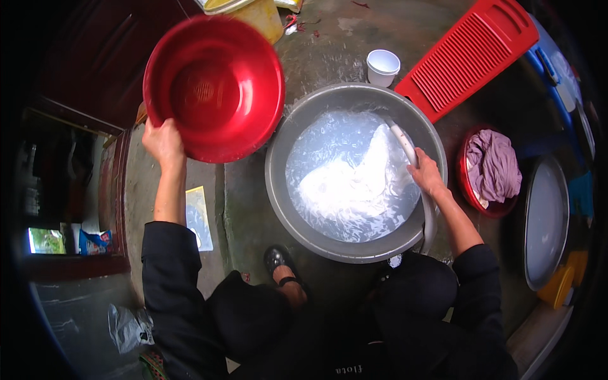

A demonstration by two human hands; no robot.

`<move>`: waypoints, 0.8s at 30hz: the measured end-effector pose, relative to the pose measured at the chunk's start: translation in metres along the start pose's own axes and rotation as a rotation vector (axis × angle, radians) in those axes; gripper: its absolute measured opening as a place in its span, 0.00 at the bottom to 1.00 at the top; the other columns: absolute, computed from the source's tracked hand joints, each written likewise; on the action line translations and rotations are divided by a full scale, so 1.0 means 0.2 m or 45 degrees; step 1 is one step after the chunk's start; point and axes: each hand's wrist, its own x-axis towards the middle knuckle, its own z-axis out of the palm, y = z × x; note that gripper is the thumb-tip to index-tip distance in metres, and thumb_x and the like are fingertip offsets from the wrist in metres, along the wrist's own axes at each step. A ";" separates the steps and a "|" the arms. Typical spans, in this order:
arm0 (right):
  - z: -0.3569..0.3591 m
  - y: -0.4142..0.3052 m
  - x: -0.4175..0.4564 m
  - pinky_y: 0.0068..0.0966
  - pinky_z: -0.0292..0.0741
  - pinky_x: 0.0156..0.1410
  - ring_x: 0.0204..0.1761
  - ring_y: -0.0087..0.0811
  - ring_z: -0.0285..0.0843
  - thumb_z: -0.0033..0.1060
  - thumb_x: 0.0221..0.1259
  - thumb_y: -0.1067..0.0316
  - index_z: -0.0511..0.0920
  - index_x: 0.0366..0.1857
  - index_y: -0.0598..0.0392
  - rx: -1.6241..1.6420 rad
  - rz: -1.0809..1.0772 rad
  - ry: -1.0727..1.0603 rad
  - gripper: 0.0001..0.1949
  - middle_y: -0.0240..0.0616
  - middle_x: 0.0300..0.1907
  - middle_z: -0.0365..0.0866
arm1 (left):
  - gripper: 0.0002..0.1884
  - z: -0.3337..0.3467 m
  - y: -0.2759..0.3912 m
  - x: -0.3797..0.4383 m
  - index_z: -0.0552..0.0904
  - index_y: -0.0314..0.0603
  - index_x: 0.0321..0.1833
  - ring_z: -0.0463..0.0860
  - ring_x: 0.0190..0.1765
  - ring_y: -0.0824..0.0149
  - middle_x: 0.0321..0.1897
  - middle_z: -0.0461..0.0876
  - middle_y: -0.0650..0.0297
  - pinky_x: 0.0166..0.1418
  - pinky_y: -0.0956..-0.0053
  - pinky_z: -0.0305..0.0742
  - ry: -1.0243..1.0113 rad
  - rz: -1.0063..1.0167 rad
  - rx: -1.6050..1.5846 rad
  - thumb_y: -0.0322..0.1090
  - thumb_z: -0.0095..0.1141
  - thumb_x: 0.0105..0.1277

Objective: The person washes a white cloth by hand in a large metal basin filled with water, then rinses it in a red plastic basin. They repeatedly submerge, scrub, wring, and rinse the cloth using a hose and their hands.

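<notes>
My left hand (166,142) grips the near rim of a red plastic basin (204,90), which is tilted so that its bare inside faces me. In front of me stands a large grey tub (280,199) holding water and a soaked white cloth (342,183). Over the tub's right side, my right hand (426,173) is closed around a pale hose (403,140). The hose's end points into the tub above the water, while its other part hangs down over the near right rim. Whether water flows from it is hard to make out.
A white plastic bucket (383,69) and a red washboard (468,61) are just beyond the tub. To the right, a small red basin (503,209) holds mauve cloth (494,164), beside a large round basin (546,223). A yellow bucket (261,21) stands behind the raised basin.
</notes>
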 end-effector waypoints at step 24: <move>0.92 -0.40 -0.29 0.44 0.74 0.63 0.57 0.50 0.79 0.67 0.54 0.47 0.79 0.55 0.59 -0.361 -0.368 -1.076 0.29 0.55 0.54 0.81 | 0.13 -0.43 -1.40 -0.91 0.77 0.39 0.48 0.81 0.35 0.66 0.34 0.79 0.62 0.39 0.70 0.79 -0.580 -1.511 -0.067 0.39 0.62 0.70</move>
